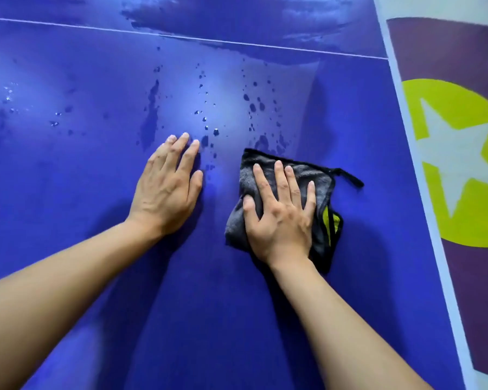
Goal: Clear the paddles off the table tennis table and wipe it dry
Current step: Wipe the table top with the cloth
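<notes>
Both hands lie flat on the blue table [68,192]: left hand [166,190] bare, fingers straight; right hand [279,218] pressing a folded grey cloth [319,178]. No paddles visible (wiping seems underway). Water droplets [254,106] lie just beyond; next, push the cloth farther through them.

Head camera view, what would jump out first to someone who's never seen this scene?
A blue table fills the view, and right of centre the right hand presses a dark grey cloth flat on it. The left hand lies flat on the surface beside it. Beyond both hands water drops dot the top, and a yellow circle with a white star shows past the table's right edge.
</notes>
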### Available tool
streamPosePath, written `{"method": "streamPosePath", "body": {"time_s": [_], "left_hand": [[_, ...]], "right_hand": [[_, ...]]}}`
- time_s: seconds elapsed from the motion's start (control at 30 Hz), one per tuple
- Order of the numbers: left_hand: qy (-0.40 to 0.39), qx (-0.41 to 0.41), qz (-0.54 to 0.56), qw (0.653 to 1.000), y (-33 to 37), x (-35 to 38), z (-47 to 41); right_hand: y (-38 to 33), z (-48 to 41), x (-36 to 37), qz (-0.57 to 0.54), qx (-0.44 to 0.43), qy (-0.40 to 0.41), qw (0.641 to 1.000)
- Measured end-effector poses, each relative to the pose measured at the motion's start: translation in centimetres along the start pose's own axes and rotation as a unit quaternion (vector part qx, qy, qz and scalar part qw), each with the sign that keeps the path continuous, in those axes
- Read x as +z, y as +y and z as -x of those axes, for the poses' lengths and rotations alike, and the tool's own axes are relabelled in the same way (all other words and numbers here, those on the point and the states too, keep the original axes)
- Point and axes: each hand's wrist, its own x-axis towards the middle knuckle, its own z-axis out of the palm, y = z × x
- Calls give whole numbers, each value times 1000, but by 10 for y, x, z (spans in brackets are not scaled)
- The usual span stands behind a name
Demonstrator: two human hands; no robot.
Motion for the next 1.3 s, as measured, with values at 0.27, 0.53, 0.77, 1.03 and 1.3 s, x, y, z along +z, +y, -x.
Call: {"method": "streamPosePath", "body": {"time_s": [0.27,0.53,0.77,1.03,1.3], "left_hand": [[11,-17,15,1000,-12,9,-54],[28,-9,13,999,-13,13,-61],[18,-9,12,1000,-15,11,-59],[32,-12,46,998,-14,15,-60],[30,-52,85,995,-11,4,28]], "right_hand": [[13,-189,7,15,30,-47,998],[15,-307,23,24,41,-44,998],[2,-308,22,24,-2,-90,996],[-49,-203,27,40,-92,-104,990],[-62,-49,12,23,-99,-103,989]]}}
